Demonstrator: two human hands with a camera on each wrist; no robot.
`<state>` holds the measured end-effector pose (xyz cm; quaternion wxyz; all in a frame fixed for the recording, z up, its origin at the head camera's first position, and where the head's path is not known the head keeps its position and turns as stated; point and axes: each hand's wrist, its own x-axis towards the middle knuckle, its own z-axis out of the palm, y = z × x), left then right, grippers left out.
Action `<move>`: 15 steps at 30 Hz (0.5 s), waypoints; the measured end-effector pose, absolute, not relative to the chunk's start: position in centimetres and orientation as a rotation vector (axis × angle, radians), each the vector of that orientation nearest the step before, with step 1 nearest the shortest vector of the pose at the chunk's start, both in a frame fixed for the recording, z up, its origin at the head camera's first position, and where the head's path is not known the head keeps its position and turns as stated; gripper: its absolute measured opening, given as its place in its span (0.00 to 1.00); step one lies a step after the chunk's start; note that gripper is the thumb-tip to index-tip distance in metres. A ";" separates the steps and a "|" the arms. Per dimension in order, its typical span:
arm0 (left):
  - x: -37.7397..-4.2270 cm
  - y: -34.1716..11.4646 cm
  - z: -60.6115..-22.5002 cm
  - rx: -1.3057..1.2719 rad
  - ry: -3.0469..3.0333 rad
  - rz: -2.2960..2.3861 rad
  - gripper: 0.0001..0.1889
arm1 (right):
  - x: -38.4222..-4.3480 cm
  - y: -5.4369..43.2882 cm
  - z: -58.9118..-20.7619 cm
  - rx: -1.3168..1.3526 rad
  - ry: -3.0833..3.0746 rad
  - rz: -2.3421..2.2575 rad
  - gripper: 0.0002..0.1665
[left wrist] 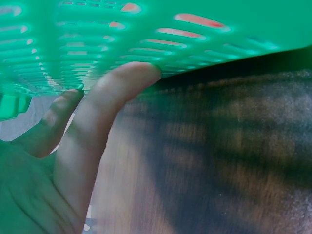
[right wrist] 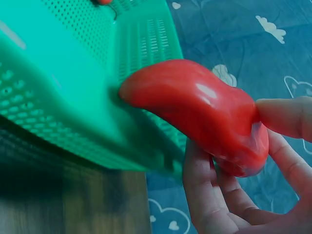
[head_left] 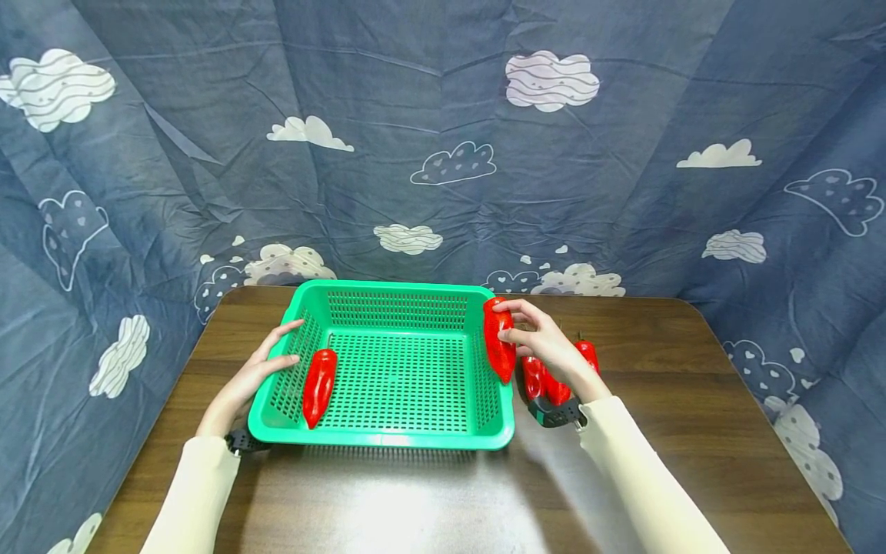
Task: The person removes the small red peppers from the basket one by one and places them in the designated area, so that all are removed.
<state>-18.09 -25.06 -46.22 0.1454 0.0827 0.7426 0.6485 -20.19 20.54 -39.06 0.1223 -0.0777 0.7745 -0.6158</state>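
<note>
A green perforated plastic basket (head_left: 381,440) sits on the wooden table. One long glossy red pepper (head_left: 320,388) lies in its left part. My left hand (head_left: 251,378) is at the basket's left side, thumb and fingers spread and fairly straight against its wall; the left wrist view shows the thumb (left wrist: 131,73) at the slotted side. My right hand (head_left: 547,346) pinches another red pepper (right wrist: 195,105) between thumb and fingers. That pepper overlaps the basket's right rim in the head view, its narrow end toward the basket in the right wrist view.
More red peppers (head_left: 534,377) lie on the table right of the basket, partly hidden under my right hand and wrist; one (head_left: 588,352) shows past the wrist. Behind the table (head_left: 664,385) hangs a blue cloth (head_left: 443,231) with white clouds.
</note>
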 end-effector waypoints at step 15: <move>-17.9 -25.0 -46.2 0.195 2.031 1.938 0.31 | -19.8 23.7 -39.4 -0.139 2.308 -1.765 0.25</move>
